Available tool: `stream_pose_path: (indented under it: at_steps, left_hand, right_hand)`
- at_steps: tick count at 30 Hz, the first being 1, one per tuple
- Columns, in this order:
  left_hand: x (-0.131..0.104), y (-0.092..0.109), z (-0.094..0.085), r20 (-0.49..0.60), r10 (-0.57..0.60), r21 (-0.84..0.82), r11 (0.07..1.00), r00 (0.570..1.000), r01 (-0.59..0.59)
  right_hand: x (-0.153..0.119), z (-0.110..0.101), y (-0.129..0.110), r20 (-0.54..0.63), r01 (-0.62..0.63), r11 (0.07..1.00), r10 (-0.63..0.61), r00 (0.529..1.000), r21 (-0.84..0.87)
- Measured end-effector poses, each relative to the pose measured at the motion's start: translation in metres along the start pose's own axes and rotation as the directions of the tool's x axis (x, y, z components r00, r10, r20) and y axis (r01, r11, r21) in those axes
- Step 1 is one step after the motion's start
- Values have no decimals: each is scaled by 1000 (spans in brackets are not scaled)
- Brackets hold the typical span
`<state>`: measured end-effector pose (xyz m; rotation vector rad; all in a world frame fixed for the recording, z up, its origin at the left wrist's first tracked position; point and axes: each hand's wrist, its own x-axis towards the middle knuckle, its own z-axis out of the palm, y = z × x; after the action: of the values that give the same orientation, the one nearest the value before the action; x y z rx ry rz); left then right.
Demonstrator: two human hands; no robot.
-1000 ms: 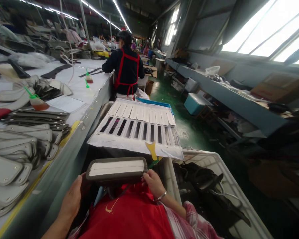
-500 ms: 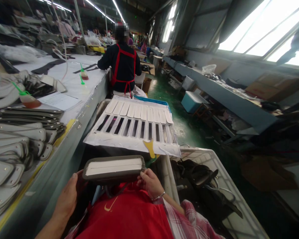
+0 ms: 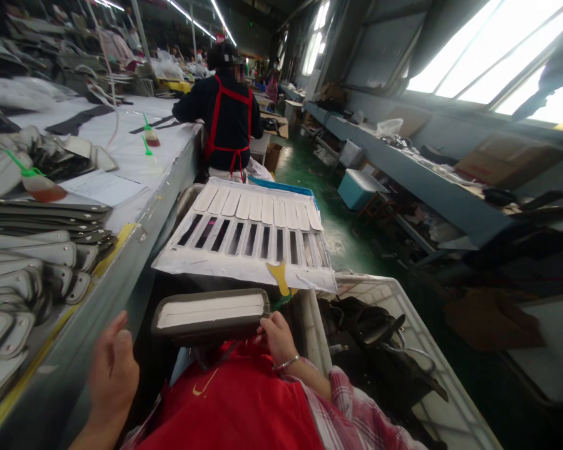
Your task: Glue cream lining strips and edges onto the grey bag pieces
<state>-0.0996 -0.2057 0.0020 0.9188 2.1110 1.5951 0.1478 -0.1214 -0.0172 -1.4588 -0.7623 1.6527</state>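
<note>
A dark grey-green bag body (image 3: pixel 211 334) with rounded corners sits in front of me, its white filling showing in a split pale strip on top. My right hand (image 3: pixel 279 337), with a bangle at the wrist, pinches the right corner of it between thumb and fingers. To the left, apart from the bag body, is my left hand (image 3: pixel 114 362); its fingers are raised and loosely parted, somewhat blurred, and hold nothing. Just beyond the bag body lies a white slotted board (image 3: pixel 244 262) with a row of pale strips and a yellow forked piece (image 3: pixel 279 277) at its near edge.
A worktable (image 3: pixel 154 169) along the left bears stacked grey straps (image 3: pixel 51 253) and glue bottles (image 3: pixel 42 185). On the right stands a white crate (image 3: pixel 450 369) with dark bags (image 3: pixel 380 356) inside. A co-worker (image 3: pixel 229 125) in a red-strapped apron stands ahead.
My left hand has let go of the bag body's left end and moved left and away from it. My right hand keeps its pinch at the right corner. The view has shifted slightly.
</note>
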Motion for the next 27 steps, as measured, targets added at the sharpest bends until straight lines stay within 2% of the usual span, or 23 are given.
stream_pose_path:
  at_steps: [1, 2, 3, 5, 7, 9, 10, 12, 15, 19, 22, 27]
  left_hand:
    - [-2, 13, 5, 27, 143, 1, 990, 989, -143]
    - [-4, 26, 12, 106, 270, -34, 963, 957, -268]
    - [-6, 38, 23, 216, 364, -93, 932, 906, -352]
    - [-11, 56, 50, 447, 469, -151, 879, 762, -453]
    - [-13, 64, 78, 613, 489, -136, 839, 621, -527]
    - [-12, 63, 102, 717, 456, -58, 793, 527, -607]
    - [-11, 61, 111, 752, 428, -9, 767, 501, -642]
    - [-6, 57, 123, 799, 371, 71, 724, 474, -686]
    - [3, 58, 132, 854, 307, 102, 693, 420, -714]
    - [13, 72, 144, 930, 239, 43, 686, 281, -726]
    - [19, 84, 154, 970, 142, 41, 702, 196, -711]
    - [22, 94, 169, 996, 10, 59, 715, 94, -697]
  right_hand:
    - [0, 0, 1, 13, 3, 1000, -3, 1000, 28]
    - [-1, 0, 2, 38, 6, 998, -8, 999, 63]
    - [-1, -2, 4, 72, 11, 995, -19, 997, 101]
    - [-3, -7, 8, 146, 23, 985, -48, 988, 172]
    - [-5, -13, 11, 202, 25, 977, -68, 977, 210]
    - [-6, -17, 12, 223, 24, 978, -72, 972, 209]
    - [-6, -18, 11, 228, 21, 980, -67, 971, 200]
    - [-5, -18, 8, 216, 10, 984, -50, 975, 179]
    - [-3, -14, 3, 156, -32, 988, 8, 988, 152]
    - [-1, -11, -5, 106, -77, 991, 65, 992, 112]
    - [-1, -12, -9, 130, -103, 986, 86, 988, 130]
    - [1, -17, -9, 180, -163, 974, 134, 975, 157]
